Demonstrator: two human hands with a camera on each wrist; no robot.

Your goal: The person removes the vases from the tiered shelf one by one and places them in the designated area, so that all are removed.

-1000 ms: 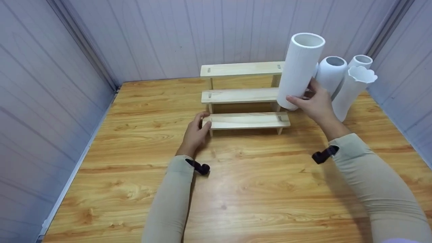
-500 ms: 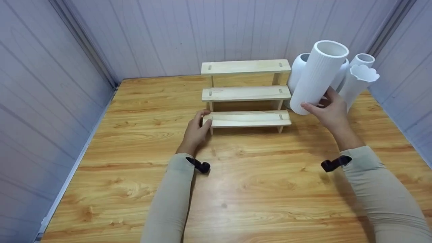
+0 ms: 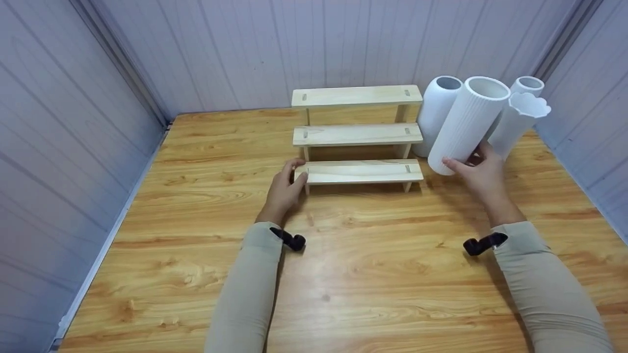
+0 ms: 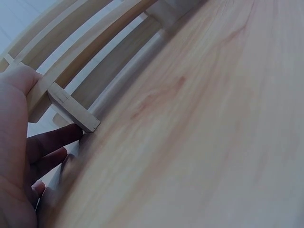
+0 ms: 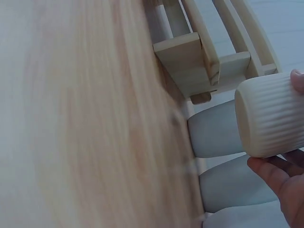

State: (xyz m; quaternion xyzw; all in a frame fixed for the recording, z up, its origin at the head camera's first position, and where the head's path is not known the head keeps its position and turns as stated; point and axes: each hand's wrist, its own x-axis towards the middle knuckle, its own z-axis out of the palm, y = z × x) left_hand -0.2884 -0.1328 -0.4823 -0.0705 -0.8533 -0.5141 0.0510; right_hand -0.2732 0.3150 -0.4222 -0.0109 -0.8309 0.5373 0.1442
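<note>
My right hand [image 3: 483, 176] grips a white ribbed cylinder vase [image 3: 466, 127] low on its side, thumb in front and fingers behind. The vase leans with its mouth to the right, and in the right wrist view its base [image 5: 243, 118] is off the table. My left hand [image 3: 283, 191] holds the left end of the lowest step of a three-tier wooden stand [image 3: 363, 172]. In the left wrist view the thumb lies on the board, while the fingers [image 4: 52, 140] reach past the stand's leg [image 4: 73, 108]. Part of the right hand's fingers is hidden behind the vase.
A smooth white vase [image 3: 438, 113] stands close to the stand's right side. Farther right are a scalloped-rim vase [image 3: 520, 122] and a narrow-mouthed vase [image 3: 529, 86]; another is mostly hidden behind the held one. Panelled walls [image 3: 235, 54] enclose the wooden table [image 3: 343, 274].
My right hand has carried the ribbed vase rightward and down, away from the stand, and the vase tilts more to the right. The left hand and the stand have stayed in place.
</note>
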